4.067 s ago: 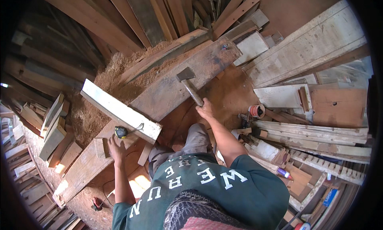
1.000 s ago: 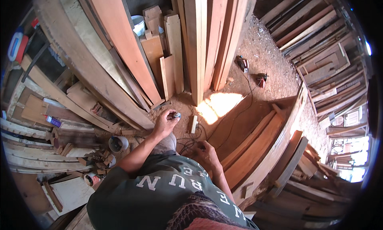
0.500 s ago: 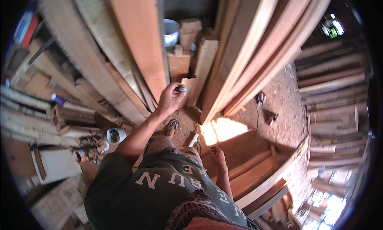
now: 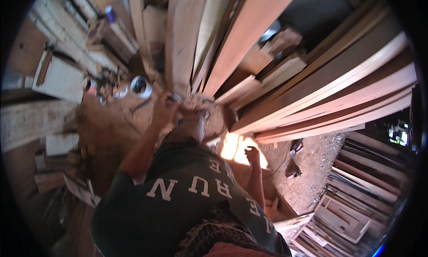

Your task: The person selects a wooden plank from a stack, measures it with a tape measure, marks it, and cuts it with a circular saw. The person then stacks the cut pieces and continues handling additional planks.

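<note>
My left hand (image 4: 166,108) is closed around a small shiny grey object (image 4: 174,98), its kind too blurred to tell. This hand is above the dirt floor, near a white bucket (image 4: 141,87) with dark things inside. My right hand (image 4: 253,156) hangs in front of a bright patch of sunlight. Its fingers are curled; whatever they may hold is too dark to make out. Ahead of both hands, long wooden planks (image 4: 243,38) lean upright.
Shorter wood offcuts (image 4: 276,74) stand between the planks. A corded power tool (image 4: 293,169) lies on the floor at the right. Stacked timber and frames (image 4: 345,217) fill the far right. A white board (image 4: 60,76) and scraps lie at the left.
The view has turned left, so the planks sit further right. My left hand has swung left from the offcuts toward the bucket, still gripping the small object. My right hand appears higher, against the sunlight.
</note>
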`<state>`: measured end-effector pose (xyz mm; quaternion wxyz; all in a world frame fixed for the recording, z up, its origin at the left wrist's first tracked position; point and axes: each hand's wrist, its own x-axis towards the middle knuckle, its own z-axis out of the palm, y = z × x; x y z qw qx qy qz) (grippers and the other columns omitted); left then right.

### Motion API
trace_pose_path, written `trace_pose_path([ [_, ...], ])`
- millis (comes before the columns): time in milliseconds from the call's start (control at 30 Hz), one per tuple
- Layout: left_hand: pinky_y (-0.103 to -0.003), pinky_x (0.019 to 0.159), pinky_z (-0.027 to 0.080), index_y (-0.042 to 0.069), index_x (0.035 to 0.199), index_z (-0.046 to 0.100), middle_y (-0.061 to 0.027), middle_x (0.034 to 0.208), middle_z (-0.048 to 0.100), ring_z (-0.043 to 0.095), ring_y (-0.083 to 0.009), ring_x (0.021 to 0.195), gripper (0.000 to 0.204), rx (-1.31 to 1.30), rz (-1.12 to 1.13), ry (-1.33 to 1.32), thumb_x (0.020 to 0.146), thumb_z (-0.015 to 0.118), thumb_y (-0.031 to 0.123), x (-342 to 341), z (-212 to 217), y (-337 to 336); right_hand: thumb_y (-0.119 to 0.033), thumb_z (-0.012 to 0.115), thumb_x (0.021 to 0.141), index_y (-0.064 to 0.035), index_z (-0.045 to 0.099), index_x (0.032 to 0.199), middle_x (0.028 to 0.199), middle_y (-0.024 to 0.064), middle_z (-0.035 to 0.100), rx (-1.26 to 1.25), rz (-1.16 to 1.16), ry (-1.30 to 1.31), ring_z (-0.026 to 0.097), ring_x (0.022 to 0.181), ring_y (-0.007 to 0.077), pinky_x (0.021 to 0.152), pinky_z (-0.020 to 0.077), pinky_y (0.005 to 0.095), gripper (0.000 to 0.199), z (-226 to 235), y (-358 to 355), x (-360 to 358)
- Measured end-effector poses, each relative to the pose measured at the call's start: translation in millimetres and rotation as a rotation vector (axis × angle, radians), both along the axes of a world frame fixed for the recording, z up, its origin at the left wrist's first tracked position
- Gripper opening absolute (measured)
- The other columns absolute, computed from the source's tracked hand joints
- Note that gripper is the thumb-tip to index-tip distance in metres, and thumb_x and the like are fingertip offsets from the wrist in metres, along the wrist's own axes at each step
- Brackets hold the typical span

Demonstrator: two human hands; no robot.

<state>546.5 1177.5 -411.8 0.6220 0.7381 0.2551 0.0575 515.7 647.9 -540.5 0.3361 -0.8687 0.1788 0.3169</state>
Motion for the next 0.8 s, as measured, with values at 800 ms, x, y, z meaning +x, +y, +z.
trace_pose_path([
  [800,-0.027,0.076,0.051,-0.003,0.119,0.063,-0.0069,0.101,0.07,0.064,-0.0113,0.089,0.036,0.23,0.293,-0.119,0.091,0.076,0.014,4.1,29.1,221.4,-0.017,0.067,0.093,-0.0055,0.066,0.12,0.091,0.0071,0.07,0.17,-0.303,0.214,0.07,0.078,0.0177,0.064,0.0561,0.0341,0.029,-36.3,127.0,-13.1],
])
